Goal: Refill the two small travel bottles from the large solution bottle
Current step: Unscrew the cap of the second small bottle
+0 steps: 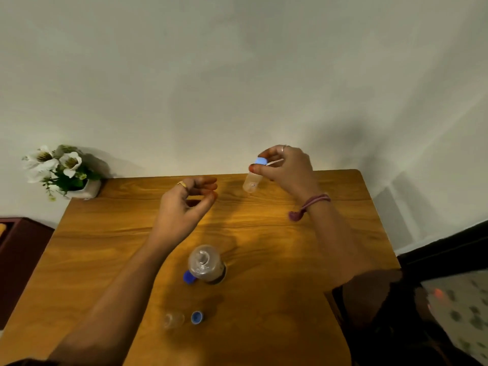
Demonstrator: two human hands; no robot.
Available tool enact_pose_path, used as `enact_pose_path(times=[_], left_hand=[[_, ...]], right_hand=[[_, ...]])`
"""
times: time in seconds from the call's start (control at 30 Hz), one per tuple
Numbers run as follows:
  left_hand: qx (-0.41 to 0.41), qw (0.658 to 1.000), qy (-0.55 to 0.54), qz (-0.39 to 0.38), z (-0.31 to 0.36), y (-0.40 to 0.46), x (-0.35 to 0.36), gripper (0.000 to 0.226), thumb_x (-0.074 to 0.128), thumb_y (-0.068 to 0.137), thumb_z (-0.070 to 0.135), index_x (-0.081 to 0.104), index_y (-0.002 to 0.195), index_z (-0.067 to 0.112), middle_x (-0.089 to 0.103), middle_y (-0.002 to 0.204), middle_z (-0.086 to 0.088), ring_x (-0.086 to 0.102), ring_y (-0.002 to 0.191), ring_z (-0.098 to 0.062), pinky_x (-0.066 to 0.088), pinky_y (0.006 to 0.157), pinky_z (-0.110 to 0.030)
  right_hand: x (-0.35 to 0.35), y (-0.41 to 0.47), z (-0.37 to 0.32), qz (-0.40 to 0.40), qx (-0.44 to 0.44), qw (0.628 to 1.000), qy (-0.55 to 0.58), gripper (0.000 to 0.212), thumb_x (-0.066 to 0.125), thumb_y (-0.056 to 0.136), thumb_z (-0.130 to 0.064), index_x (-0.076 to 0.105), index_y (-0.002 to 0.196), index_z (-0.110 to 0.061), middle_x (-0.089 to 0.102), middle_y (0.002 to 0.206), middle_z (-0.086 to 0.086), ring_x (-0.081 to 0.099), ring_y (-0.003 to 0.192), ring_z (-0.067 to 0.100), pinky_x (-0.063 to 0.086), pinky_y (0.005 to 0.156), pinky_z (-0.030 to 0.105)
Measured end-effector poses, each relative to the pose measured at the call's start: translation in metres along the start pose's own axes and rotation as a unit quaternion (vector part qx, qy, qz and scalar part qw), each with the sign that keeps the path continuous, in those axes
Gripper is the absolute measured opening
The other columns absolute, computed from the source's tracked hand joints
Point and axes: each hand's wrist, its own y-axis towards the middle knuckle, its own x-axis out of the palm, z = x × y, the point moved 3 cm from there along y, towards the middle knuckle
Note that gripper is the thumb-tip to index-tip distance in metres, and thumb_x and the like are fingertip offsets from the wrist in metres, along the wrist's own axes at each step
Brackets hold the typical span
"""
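My right hand (284, 167) grips a small clear travel bottle (252, 182) by its light blue cap, holding it at the far side of the wooden table (105, 247). To its left my left hand (186, 200) hovers over the table with curled fingers and nothing in them. The large solution bottle (207, 264) stands uncapped in the middle, its dark blue cap (189, 277) lying against its left side. Near the front edge a second small clear bottle (173, 320) stands uncapped, with its blue cap (196, 317) just to the right.
A white pot of white flowers (63, 171) sits at the table's far left corner against the wall. A dark red cabinet (21, 260) stands to the left of the table. Dark furniture and a patterned cloth (464, 307) lie on the right.
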Motion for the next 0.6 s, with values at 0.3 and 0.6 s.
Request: enact_pose_path(times=[0.3, 0.6], left_hand=[[0.022, 0.998, 0.045, 0.031, 0.009, -0.034, -0.058, 0.042, 0.083, 0.065, 0.032, 0.064, 0.101, 0.022, 0.067, 0.088, 0.010, 0.064, 0.084, -0.001, 0.052, 0.068, -0.008], [0.057, 0.997, 0.040, 0.037, 0.001, -0.069, -0.108, 0.039, 0.080, 0.072, 0.026, 0.067, 0.108, 0.016, 0.065, 0.086, 0.010, 0.065, 0.084, -0.008, 0.058, 0.077, -0.034]], right_hand=[[0.047, -0.074, -0.132, -0.066, -0.094, 0.993, -0.003, 0.025, 0.078, 0.072, -0.030, 0.070, 0.091, -0.015, 0.067, 0.078, -0.008, 0.065, 0.072, 0.006, 0.051, 0.068, 0.012], [0.077, -0.098, -0.175, -0.098, -0.198, 0.973, -0.063, 0.027, 0.076, 0.076, -0.022, 0.070, 0.099, -0.010, 0.069, 0.089, 0.002, 0.062, 0.074, 0.007, 0.048, 0.069, 0.007]])
